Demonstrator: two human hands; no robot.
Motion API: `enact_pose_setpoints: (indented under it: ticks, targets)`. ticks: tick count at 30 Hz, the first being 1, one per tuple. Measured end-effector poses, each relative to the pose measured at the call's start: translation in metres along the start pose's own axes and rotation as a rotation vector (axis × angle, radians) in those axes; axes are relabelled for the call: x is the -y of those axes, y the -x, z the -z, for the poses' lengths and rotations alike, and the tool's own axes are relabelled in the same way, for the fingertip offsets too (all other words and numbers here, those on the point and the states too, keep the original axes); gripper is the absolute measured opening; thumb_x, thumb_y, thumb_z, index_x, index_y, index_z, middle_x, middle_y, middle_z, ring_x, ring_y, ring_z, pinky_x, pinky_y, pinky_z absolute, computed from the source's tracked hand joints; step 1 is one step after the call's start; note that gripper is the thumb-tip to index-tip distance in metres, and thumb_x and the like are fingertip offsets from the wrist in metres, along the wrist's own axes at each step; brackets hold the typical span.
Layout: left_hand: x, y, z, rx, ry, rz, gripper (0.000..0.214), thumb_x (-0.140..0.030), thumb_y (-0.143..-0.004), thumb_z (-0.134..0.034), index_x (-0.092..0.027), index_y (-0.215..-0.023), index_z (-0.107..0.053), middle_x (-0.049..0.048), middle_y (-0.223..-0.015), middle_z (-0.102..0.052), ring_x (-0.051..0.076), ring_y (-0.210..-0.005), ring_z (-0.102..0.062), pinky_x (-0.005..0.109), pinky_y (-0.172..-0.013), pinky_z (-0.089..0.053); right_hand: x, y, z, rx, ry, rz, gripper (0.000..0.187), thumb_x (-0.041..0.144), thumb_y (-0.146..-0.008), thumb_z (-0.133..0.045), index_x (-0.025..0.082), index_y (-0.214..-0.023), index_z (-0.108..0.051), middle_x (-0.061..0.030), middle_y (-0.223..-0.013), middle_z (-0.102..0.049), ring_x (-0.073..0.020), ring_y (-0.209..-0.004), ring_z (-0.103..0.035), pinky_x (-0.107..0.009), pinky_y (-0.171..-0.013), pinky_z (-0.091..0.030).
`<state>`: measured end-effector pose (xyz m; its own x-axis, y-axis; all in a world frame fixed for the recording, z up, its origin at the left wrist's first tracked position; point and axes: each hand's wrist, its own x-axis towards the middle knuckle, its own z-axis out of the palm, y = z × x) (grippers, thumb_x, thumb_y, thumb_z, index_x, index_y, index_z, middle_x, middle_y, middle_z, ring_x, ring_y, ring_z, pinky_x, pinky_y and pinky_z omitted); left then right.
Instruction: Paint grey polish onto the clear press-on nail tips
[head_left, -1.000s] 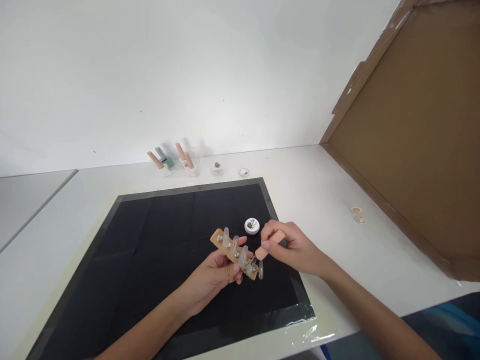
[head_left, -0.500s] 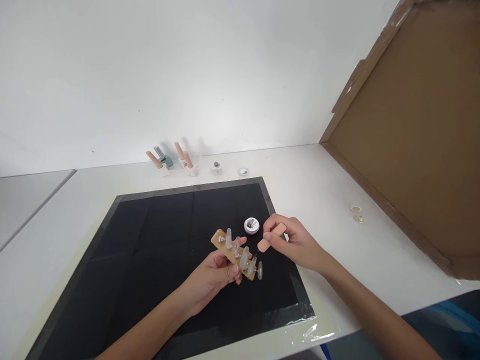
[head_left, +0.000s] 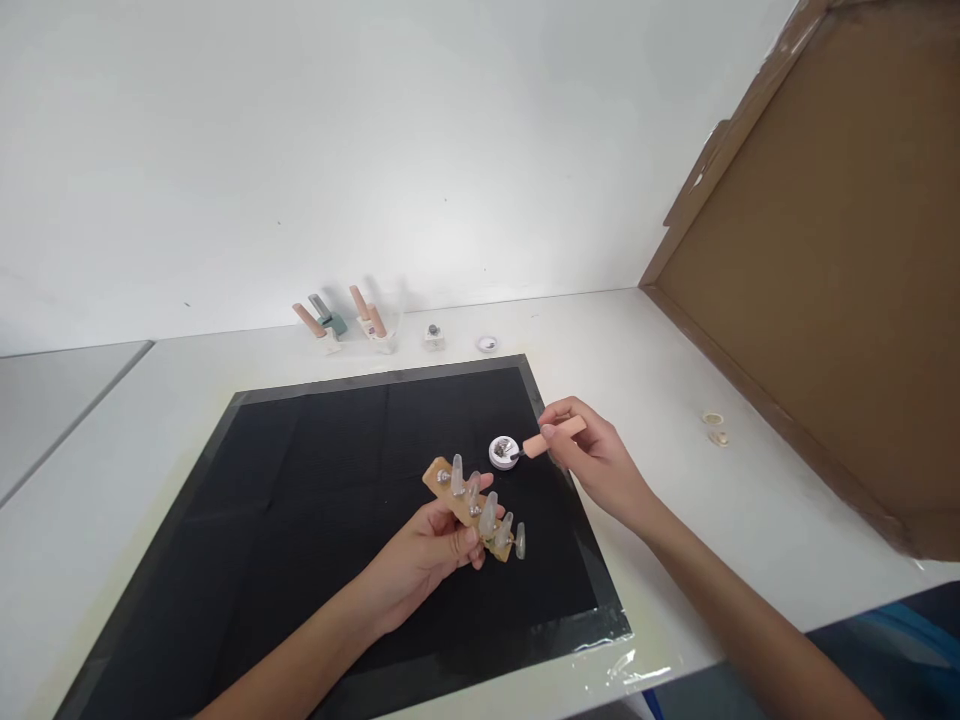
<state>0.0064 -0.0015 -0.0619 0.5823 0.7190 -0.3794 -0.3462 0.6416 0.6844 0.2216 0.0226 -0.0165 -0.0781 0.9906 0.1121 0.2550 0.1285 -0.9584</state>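
Note:
My left hand [head_left: 442,550] grips a tan nail display stand [head_left: 433,478] that carries several clear false nails [head_left: 488,513] on small posts, held tilted above the black mat. Between the fingers and thumb of my right hand [head_left: 596,460] is a nail polish brush [head_left: 555,437] with a peach handle. Its dark tip points left and reaches a small round white pot [head_left: 503,453] on the mat. Silvery bits show inside the pot. Whether the bristles touch them, I cannot tell.
Nail polish bottles [head_left: 377,322] with peach and grey caps stand in a clear holder by the wall. Beside them are a small white jar [head_left: 433,337] and a round lid [head_left: 487,344]. A large cardboard box [head_left: 810,270] stands at right, near two small beige pieces [head_left: 716,430].
My right hand has moved up and slightly right, bringing the brush from beside the false nails to the white pot. The left hand and stand have stayed in place.

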Motion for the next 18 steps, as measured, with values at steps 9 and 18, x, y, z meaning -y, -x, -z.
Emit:
enact_pose_setpoints:
  ticks: [9, 18]
  targets:
    - [0.002, 0.001, 0.001, -0.012, -0.001, 0.002, 0.046, -0.019, -0.07, -0.075, -0.028, -0.113, -0.064, 0.0038, -0.095, -0.066, 0.009, -0.063, -0.051, 0.027, -0.065, -0.036, -0.016, -0.006, -0.008, 0.09, 0.175, 0.003, 0.015, 0.034, -0.091, -0.046, 0.022, -0.088, -0.054, 0.0003, -0.078, -0.065, -0.0122, -0.056, -0.044, -0.024, -0.051, -0.033]
    - [0.001, 0.0, 0.001, -0.007, -0.004, 0.001, 0.046, -0.02, -0.07, -0.075, -0.029, -0.113, -0.065, 0.0035, -0.095, -0.066, 0.008, -0.063, -0.05, 0.027, -0.065, -0.036, -0.023, -0.008, -0.009, 0.135, 0.057, -0.036, 0.016, 0.035, -0.091, -0.047, 0.021, -0.086, -0.053, 0.0003, -0.073, -0.062, -0.0135, -0.061, -0.049, -0.025, -0.056, -0.036]
